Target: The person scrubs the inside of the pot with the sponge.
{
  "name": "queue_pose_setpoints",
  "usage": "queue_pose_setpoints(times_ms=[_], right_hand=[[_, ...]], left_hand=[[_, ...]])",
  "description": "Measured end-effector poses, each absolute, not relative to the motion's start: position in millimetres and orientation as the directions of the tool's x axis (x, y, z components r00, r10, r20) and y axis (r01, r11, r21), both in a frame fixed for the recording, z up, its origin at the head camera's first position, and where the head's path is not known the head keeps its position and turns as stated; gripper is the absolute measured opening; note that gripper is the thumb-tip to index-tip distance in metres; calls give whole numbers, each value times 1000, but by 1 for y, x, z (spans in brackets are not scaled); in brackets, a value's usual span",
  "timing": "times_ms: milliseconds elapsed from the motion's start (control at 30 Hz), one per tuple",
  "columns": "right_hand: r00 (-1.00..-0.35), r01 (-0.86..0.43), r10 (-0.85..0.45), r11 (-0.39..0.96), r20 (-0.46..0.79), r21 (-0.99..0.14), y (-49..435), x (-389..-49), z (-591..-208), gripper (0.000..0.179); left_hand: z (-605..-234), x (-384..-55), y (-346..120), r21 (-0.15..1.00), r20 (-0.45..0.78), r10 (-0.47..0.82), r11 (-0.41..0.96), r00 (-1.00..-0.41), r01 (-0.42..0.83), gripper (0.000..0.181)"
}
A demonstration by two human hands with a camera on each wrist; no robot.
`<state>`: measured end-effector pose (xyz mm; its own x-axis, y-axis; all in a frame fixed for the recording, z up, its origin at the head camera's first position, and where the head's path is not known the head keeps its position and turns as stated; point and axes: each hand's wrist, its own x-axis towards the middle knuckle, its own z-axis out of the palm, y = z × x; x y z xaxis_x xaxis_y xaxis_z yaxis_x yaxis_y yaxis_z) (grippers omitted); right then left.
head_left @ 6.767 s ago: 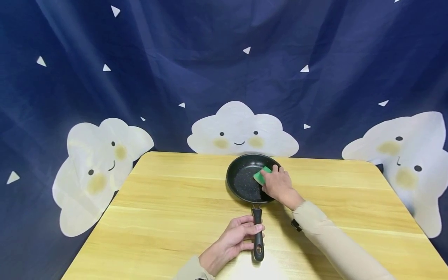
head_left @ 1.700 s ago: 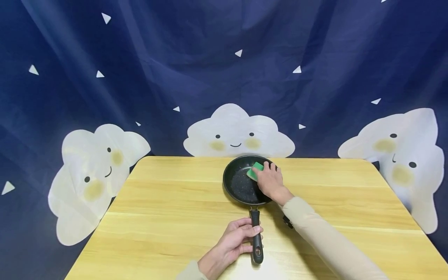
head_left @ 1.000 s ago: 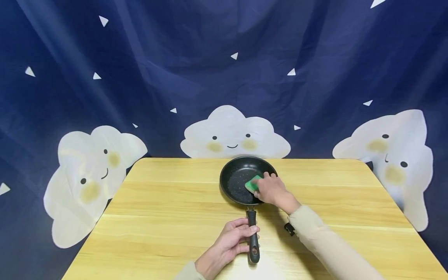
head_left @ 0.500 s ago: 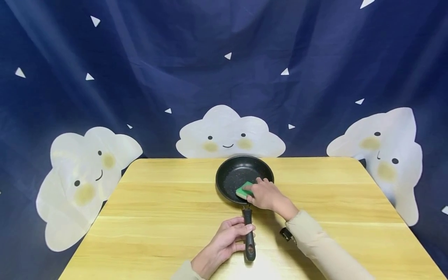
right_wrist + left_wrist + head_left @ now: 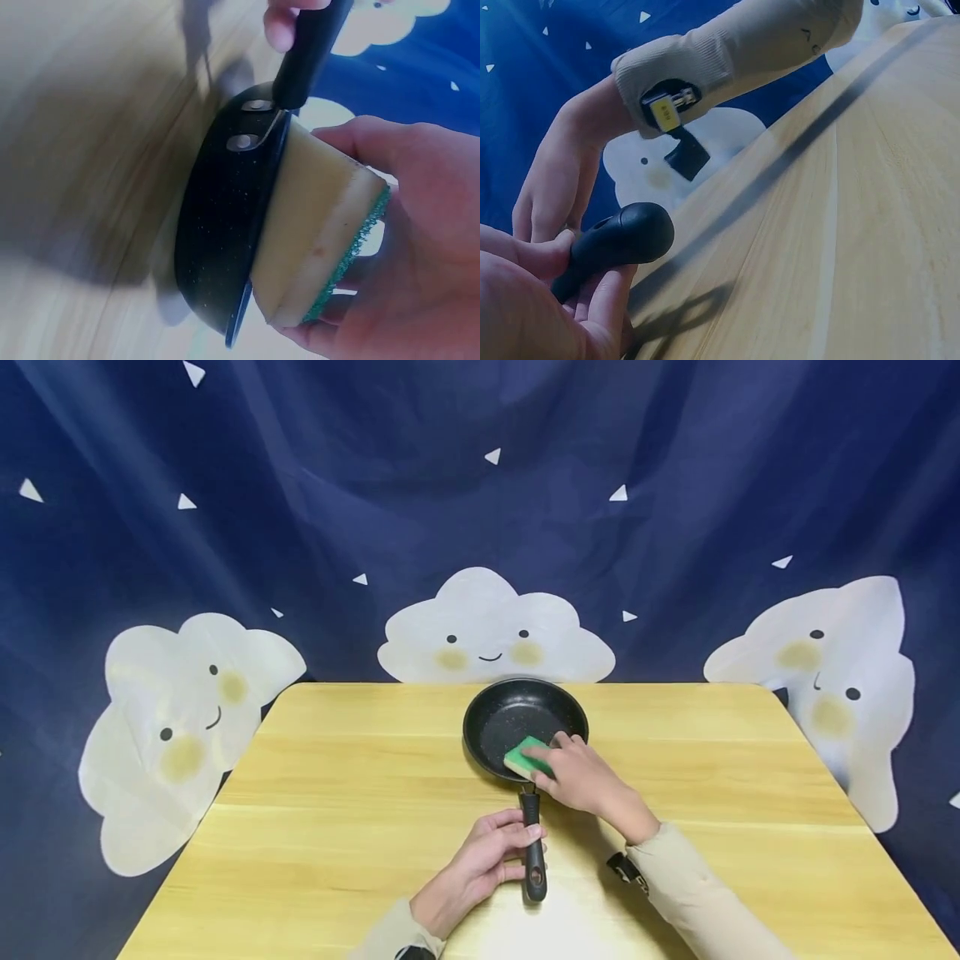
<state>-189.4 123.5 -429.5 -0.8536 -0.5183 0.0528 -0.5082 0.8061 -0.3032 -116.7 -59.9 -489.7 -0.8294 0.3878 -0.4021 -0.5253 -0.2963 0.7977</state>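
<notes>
A black frying pan with a speckled inside is near the table's far edge, its handle pointing toward me. My left hand grips that handle from the left, thumb on top; the left wrist view shows the rounded handle end sticking out of the grip. Inside the pan, close to the rim on the handle side, lies a sponge with a green scouring face up and a yellow foam side below. My right hand holds it between thumb and fingers. The foam's underside is hidden.
A light wooden table spreads out around the pan. Behind it hangs a dark blue curtain printed with white clouds and triangles. A small black device hangs under my right sleeve.
My right hand has moved the sponge from the pan's far right area toward the handle-side rim. The left hand keeps its grip on the handle. The head view has shifted slightly.
</notes>
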Motion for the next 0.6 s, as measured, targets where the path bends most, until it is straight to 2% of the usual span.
queue_pose_setpoints(times_ms=[133, 367, 600], right_hand=[[-861, -503, -495, 798, 116, -331, 135, -181, -429, 41], [-894, -446, -378, 807, 240, -388, 159, -161, -434, 48], [-933, -336, -236, 842, 272, -423, 185, -149, -441, 54]], left_hand=[[-489, -119, -60, 795, -405, 400, -291, -822, -533, 37], [-491, -119, -62, 794, -397, 424, -285, -814, -537, 34], [-493, -119, -62, 794, -389, 446, -282, -806, -539, 33]])
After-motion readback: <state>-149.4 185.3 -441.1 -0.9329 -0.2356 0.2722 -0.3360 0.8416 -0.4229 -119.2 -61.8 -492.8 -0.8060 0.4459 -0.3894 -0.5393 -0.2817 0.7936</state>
